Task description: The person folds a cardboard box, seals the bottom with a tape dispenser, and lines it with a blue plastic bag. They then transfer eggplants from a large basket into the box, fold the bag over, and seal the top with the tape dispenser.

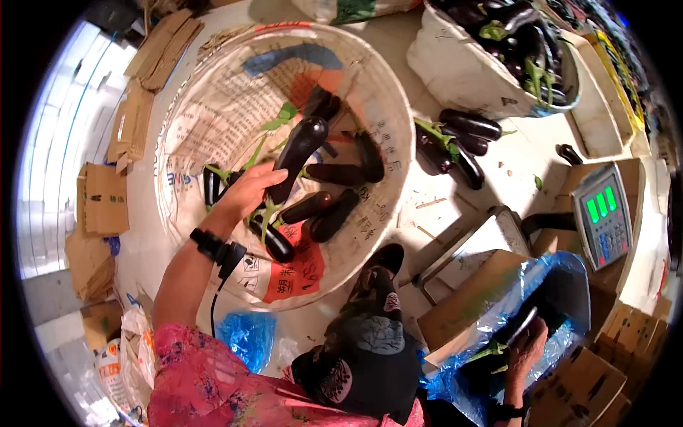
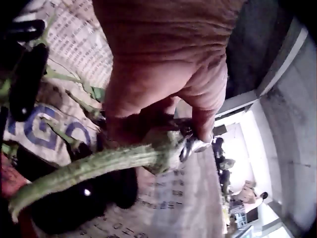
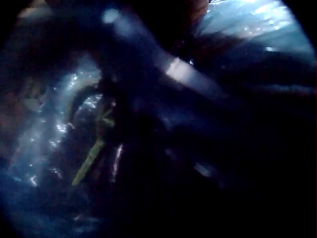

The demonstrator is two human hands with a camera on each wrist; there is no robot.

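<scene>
My left hand grips a dark purple eggplant near its stem end, over the large round woven basket. In the left wrist view, the long green stem sticks out below the fingers. More eggplants lie loose in that basket, several with stems. At the lower right, my right hand holds an eggplant inside a carton lined with blue plastic. Other eggplants lie under it there, in shadow. The right wrist view is very dark, showing a green stem and shiny plastic.
A white sack full of eggplants stands at the upper right. Several loose eggplants lie on the floor between it and the basket. A scale display with green digits stands behind the carton. Flattened cardboard lies along the left.
</scene>
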